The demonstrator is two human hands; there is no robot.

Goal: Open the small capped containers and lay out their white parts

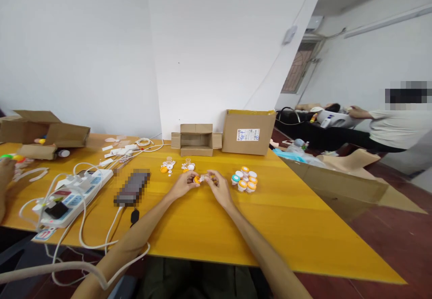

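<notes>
My left hand [187, 183] pinches an orange cap [197, 179] over the middle of the yellow table. Close against it, my right hand [216, 183] has its fingers closed on a small whitish piece [202, 178], too small to name. Just beyond my hands lie loose small parts: an orange cap [164, 169], white perforated pieces [168, 164] and a clear small cup [188, 160]. To the right of my right hand stands a cluster of small clear jars [243, 181] with orange, white and teal caps.
An open small carton [196, 140] and a larger labelled box [249, 132] stand at the back. On the left are a phone [132, 187], a power strip [76, 198] with trailing cables, and another open carton [47, 130]. Another person's hand [6, 173] is at far left.
</notes>
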